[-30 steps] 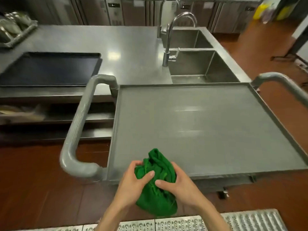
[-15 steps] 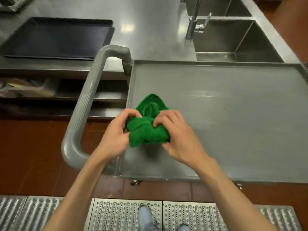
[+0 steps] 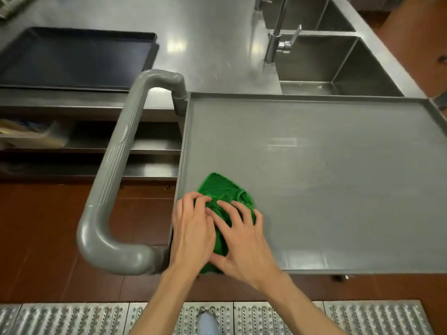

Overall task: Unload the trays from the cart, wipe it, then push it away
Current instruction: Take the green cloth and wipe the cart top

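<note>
left hand (image 3: 193, 228) + right hand (image 3: 244, 240): flat, pressing green cloth (image 3: 225, 194) | cloth: near-left corner of grey cart (image 3: 338, 165) top | black tray (image 3: 72, 56): on steel tabletop (image 3: 205, 32) | sink (image 3: 338, 61): behind cart

Light is bright and even, coming from overhead: soft white glare patches sit on the steel desk (image 3: 193, 44) and a fainter sheen on the cart top (image 3: 314, 153). Shadows are weak, only a dim smudge beneath the hands (image 3: 217, 233). The wide lens bows straight edges toward the frame borders. Both hands and the green cloth (image 3: 222, 189) show slight motion blur; far corners look soft
</note>
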Demonstrator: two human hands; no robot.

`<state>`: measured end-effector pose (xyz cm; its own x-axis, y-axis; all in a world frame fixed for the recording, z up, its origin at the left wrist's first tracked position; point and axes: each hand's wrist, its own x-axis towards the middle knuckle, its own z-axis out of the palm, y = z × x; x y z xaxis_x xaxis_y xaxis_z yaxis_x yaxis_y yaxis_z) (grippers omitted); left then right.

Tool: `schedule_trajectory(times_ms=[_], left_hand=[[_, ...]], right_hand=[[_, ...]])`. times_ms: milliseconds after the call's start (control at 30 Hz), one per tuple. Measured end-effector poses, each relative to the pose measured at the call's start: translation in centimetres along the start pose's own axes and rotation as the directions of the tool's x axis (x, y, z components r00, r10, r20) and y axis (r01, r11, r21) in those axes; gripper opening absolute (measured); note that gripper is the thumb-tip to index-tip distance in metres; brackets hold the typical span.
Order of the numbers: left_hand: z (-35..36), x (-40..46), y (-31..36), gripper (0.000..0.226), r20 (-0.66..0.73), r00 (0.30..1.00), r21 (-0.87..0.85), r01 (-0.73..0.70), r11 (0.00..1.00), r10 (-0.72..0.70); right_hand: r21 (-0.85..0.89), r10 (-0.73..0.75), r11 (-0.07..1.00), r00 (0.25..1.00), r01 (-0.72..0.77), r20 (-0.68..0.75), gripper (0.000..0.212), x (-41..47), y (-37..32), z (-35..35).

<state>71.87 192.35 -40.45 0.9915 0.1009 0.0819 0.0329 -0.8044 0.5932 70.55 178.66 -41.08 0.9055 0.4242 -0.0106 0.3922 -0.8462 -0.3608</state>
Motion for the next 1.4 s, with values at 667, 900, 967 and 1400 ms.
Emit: schedule_trajectory(times_ms=[667, 900, 967, 1400], left_hand=[[1.7, 3.0, 1.5, 0.053, -0.14, 0.985, -0.183, 0.074, 0.98, -0.101], [3.4, 7.2, 2.6, 0.036, -0.144, 0.977, -0.13, 0.141, 0.981, -0.159], [3.9, 8.8, 3.1, 0.035, -0.145, 0.975, -0.117, 0.154, 0.981, -0.17], [6.2, 21.8, 4.0, 0.031, -0.242, 0.95, -0.031, 0.194, 0.98, -0.196]], right_hand=[[0.073, -0.053, 0.995, 0.976, 0.07, -0.211, 0.056, 3.9, 1.4, 0.6], [0.103, -0.055, 0.992, 0.982, 0.075, -0.183, 0.053, 7.6, 4.2, -0.5], [0.117, -0.064, 0.989, 0.981, 0.086, -0.185, 0.052, 9.1, 5.2, -0.9], [0.114, -0.192, 0.97, 0.967, 0.213, -0.17, 0.053, 22.1, 12.1, -3.2]])
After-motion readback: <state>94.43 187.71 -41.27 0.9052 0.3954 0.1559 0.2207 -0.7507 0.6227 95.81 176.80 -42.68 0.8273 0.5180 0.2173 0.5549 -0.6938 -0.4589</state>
